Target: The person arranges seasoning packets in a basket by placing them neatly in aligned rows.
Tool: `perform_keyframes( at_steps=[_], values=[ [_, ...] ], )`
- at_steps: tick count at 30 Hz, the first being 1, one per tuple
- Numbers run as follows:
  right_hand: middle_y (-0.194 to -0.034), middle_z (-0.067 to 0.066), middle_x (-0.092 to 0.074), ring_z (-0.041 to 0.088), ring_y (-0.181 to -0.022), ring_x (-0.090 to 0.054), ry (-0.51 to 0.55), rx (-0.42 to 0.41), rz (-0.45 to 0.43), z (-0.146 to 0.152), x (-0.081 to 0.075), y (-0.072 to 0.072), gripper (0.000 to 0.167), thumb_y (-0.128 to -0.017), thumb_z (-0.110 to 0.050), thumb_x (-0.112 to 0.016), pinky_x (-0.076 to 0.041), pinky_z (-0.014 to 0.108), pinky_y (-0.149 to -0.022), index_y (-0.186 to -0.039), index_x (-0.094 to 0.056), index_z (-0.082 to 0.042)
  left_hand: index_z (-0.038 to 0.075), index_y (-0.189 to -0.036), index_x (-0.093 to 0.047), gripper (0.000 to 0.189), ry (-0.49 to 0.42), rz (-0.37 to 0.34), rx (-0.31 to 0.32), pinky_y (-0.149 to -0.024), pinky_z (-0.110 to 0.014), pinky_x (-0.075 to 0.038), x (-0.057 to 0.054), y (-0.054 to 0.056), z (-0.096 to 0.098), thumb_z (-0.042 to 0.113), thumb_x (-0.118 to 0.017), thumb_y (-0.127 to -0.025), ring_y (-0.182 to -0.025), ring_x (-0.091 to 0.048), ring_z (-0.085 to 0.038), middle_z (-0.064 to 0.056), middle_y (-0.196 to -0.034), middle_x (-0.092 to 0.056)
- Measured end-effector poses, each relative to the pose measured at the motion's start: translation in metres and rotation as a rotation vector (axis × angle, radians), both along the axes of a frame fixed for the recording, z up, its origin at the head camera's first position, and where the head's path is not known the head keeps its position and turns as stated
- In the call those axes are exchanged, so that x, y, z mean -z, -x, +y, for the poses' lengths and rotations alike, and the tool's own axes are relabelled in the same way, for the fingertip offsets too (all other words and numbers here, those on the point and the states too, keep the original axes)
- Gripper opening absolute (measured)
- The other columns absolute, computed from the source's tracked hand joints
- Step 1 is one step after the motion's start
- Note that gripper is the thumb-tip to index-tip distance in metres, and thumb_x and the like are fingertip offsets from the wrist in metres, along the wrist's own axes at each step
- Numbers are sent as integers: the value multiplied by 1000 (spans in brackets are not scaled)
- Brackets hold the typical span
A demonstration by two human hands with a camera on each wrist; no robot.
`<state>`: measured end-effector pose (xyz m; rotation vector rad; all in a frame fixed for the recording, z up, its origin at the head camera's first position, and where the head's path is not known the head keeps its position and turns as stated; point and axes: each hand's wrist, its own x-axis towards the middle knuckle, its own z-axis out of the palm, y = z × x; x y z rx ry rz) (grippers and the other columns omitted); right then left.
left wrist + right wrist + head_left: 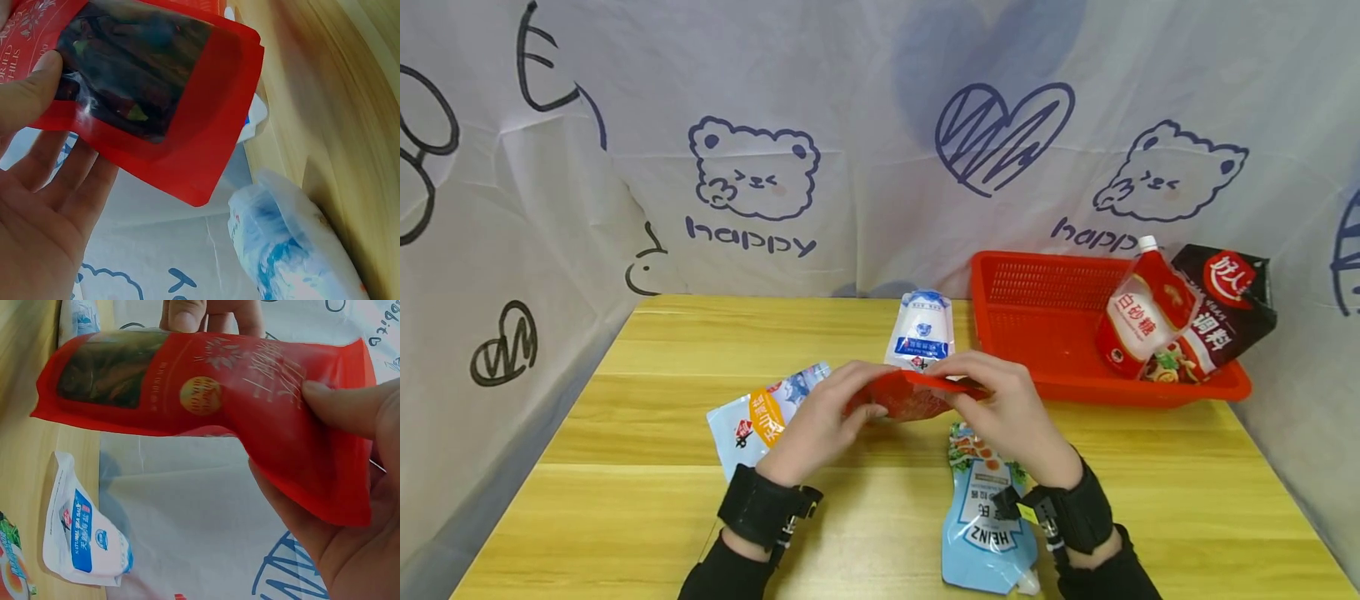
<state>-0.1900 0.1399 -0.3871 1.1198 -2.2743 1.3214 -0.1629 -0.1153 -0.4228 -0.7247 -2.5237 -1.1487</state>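
A red pouch of dried chilis (237, 394) with a clear window hangs above the table between both hands. My left hand (825, 421) pinches one end, its thumb (37, 87) on the front beside the window. At the other end, my right hand (1007, 408) grips the pouch, thumb (340, 409) on the printed face. Beyond the hands a white and blue sea salt pouch (922, 329) stands on the table. A light blue and orange pouch (760, 417) lies by the left hand. Below the right wrist lies a light blue Heinz pouch (988, 533), partly covered by the wrist strap.
A red plastic basket (1037, 379) sits at the back right. Inside it lean a red and white spouted sugar pouch (1142, 317) and a black seasoning bag (1225, 308). A white cloth (865, 167) with drawings hangs behind the wooden table (625, 500).
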Motion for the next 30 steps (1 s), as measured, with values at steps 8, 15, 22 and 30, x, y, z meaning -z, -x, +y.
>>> perform_keyframes(
  at_steps=[8, 15, 22, 30],
  values=[
    [-103, 5, -77, 20, -88, -75, 83, 169, 75, 4, -7, 3, 23, -84, 7, -82, -60, 22, -75, -104, -77, -5, 11, -145, -56, 57, -110, 58, -41, -101, -45, -56, 1, 2, 9, 10, -79, -93, -125, -61, -24, -7, -138, -61],
    [-100, 6, -77, 18, -87, -71, 134, 337, 130, 18, -30, 10, 15, -86, 2, -83, -56, 14, -76, -99, -77, -3, 3, -148, -51, 59, -243, 236, -119, -109, -48, -49, -3, 13, 20, 7, -76, -95, -133, -53, -30, -16, -144, -51],
    [-101, 14, -76, 21, -90, -66, 131, 518, 210, 47, -54, 17, 14, -89, 0, -80, -50, 7, -81, -101, -75, 3, 0, -145, -54, 54, -272, 276, -96, -112, -44, -46, -4, 27, 39, 5, -74, -95, -133, -53, -30, -17, -142, -51],
    [-107, 18, -76, 29, -94, -70, 91, 692, 216, 82, -79, 32, 24, -95, -13, -77, -44, 2, -82, -110, -75, 6, 3, -138, -60, 45, -101, 251, -16, -102, -36, -54, -5, 44, 66, 9, -75, -96, -121, -60, -25, -12, -133, -57]
  ],
)
